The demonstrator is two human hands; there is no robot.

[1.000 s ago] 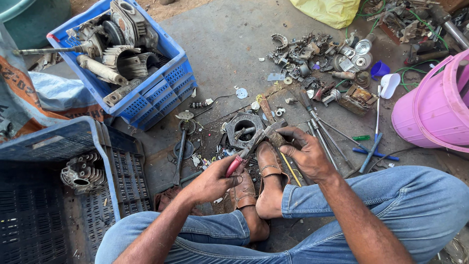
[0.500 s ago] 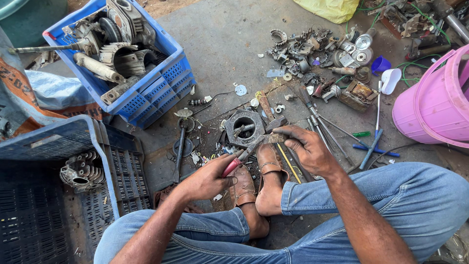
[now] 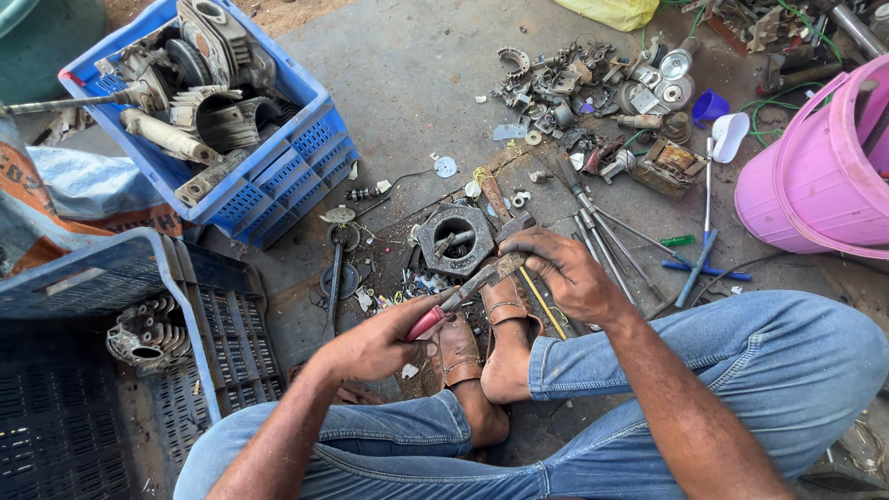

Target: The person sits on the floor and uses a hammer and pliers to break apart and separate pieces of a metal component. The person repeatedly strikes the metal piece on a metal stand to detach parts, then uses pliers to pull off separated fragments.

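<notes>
A person is sitting cross-legged on a concrete floor (image 3: pixel 417 83), seen from above, working over their sandalled feet. The left hand (image 3: pixel 375 343) is wrapped around the red handles of a pair of pliers (image 3: pixel 463 298), fingers pressed together on them. The right hand (image 3: pixel 565 273) is curled over the plier nose, pinching a small metal piece there; the piece itself is too hidden to identify. Compared with a second ago, both hands are sitting slightly closer to the body and the pliers are pulling back from the square metal housing (image 3: pixel 456 239), which is now lying uncovered on the floor just beyond the feet. That suggests the work has shifted from the housing to the small piece in the pliers. A blue crate (image 3: pixel 278 185) of engine parts is standing to the left, a pink bucket (image 3: pixel 815 185) to the right, and loose scrap (image 3: pixel 593 88) is lying ahead.
</notes>
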